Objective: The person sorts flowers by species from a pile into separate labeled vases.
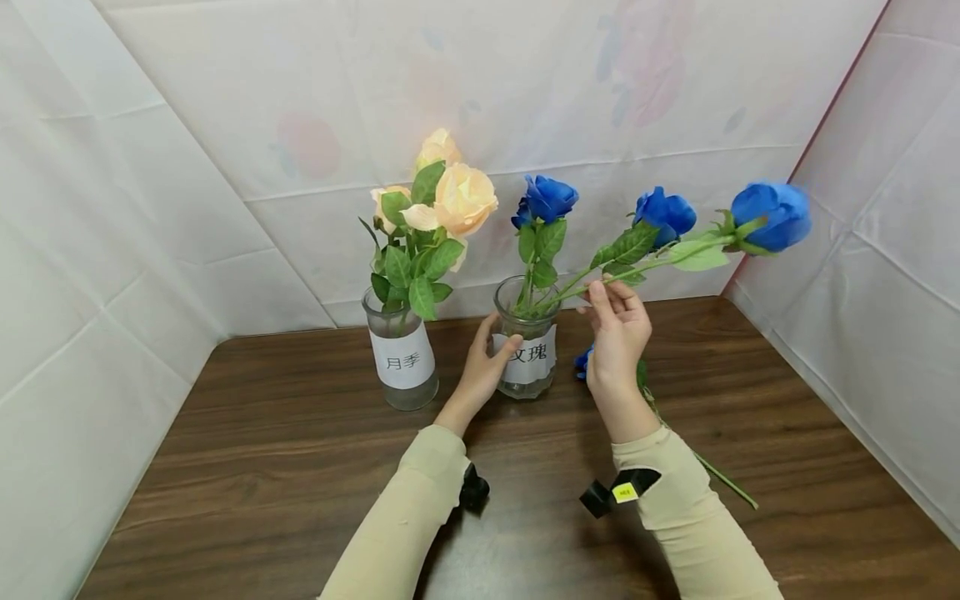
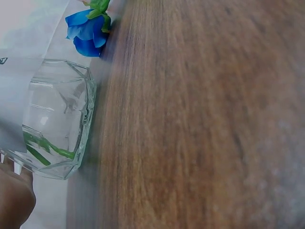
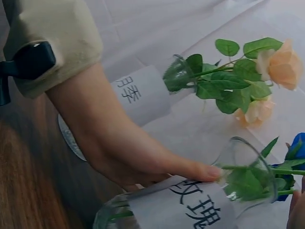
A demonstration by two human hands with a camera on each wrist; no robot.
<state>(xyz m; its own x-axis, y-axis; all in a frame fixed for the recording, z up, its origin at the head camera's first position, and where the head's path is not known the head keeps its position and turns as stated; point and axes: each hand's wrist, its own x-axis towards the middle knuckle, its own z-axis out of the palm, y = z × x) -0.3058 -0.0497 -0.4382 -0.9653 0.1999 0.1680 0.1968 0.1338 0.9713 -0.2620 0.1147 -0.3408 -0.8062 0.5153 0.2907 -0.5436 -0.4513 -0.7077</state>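
My left hand grips a clear glass vase with a white paper label, thumb across the front. My right hand pinches the green stem of a blue rose, whose bloom points right; the stem slants down towards the vase mouth. Another blue rose leans right behind that stem. Blue roses also stand upright in the vase. In the left wrist view, cut stems show through the vase's glass base. Only fingers of the right hand appear in the right wrist view.
To the left stands a second labelled glass vase holding several peach roses. A further blue rose lies on the wooden table, partly hidden behind the right hand. White cloth walls enclose the back and sides.
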